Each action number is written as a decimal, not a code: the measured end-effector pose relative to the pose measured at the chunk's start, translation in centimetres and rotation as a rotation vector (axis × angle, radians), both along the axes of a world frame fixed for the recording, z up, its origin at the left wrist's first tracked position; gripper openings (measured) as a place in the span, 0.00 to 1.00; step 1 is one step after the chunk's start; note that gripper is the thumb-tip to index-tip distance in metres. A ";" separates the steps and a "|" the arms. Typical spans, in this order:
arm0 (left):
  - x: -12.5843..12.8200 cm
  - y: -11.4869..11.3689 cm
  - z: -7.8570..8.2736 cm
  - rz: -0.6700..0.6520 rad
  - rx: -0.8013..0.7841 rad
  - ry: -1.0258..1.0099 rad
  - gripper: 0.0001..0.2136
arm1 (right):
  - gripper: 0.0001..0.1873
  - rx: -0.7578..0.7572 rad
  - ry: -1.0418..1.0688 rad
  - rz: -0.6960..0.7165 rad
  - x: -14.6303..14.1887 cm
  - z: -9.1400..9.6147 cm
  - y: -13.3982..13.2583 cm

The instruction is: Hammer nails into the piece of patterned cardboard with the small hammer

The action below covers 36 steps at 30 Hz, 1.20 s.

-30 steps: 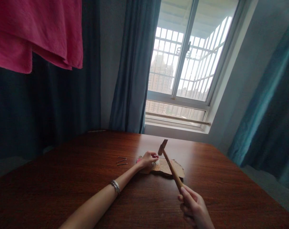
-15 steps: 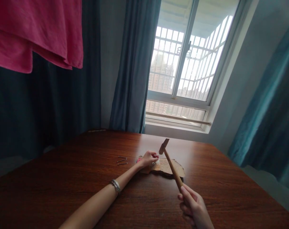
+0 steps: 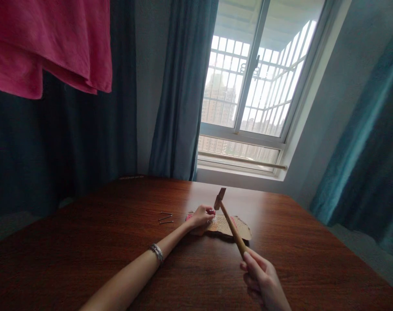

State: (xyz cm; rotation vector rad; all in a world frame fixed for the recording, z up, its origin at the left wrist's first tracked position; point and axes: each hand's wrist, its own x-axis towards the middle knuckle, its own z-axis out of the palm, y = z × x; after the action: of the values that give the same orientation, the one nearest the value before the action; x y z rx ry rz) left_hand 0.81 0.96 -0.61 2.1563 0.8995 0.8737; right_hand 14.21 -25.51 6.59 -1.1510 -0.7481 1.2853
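My right hand (image 3: 263,276) is wrapped round the lower end of a wooden-handled hammer (image 3: 232,229). The hammer's head stands just right of my left hand (image 3: 201,217), close to its fingertips. Those fingers are pinched together over the left part of a brown, cardboard-like piece (image 3: 228,229). What they pinch is too small and too hidden to make out. Many small dark holes or dots cover the piece, red marks show on it, and its near edge is ragged. My left hand hides part of it.
Several thin metal nails or pins (image 3: 166,217) lie left of my left hand on the brown wooden table (image 3: 118,242). Beyond the table are a barred window (image 3: 244,95) and blue curtains (image 3: 180,95). A pink cloth (image 3: 53,47) hangs at the upper left.
The hammer's head has moved slightly left and down, nearer my left fingertips. My right hand has shifted a little left with it. The left hand stays nearly still.
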 end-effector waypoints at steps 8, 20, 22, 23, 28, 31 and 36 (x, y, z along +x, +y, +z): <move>-0.1 -0.3 0.4 0.005 -0.017 0.021 0.10 | 0.23 0.003 -0.017 -0.016 -0.3 0.1 0.0; -0.1 -0.2 0.2 0.004 -0.045 0.013 0.10 | 0.23 0.033 -0.001 -0.025 -0.6 -0.3 0.3; 0.0 -0.3 0.3 0.005 -0.052 0.009 0.09 | 0.23 0.038 0.003 -0.034 -0.6 -0.3 0.3; 0.0 -0.4 0.4 0.011 -0.058 0.010 0.09 | 0.23 0.036 0.003 -0.036 -0.6 -0.3 0.3; -0.1 -0.7 0.9 0.024 -0.066 0.018 0.10 | 0.22 0.027 0.015 -0.055 -0.6 -0.2 0.0; -0.1 -0.7 0.9 0.020 -0.056 0.030 0.10 | 0.24 0.042 0.019 -0.121 0.0 -0.3 -0.3; -0.1 -0.7 0.8 0.008 -0.059 0.006 0.10 | 0.34 0.059 -0.162 -0.438 2.3 -1.7 -0.8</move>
State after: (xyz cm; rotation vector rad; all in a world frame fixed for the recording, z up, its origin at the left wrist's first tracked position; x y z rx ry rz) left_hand 0.67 0.29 0.17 2.1076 0.9260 0.8346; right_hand 16.53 -26.30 4.88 -1.2953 -0.6027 0.8077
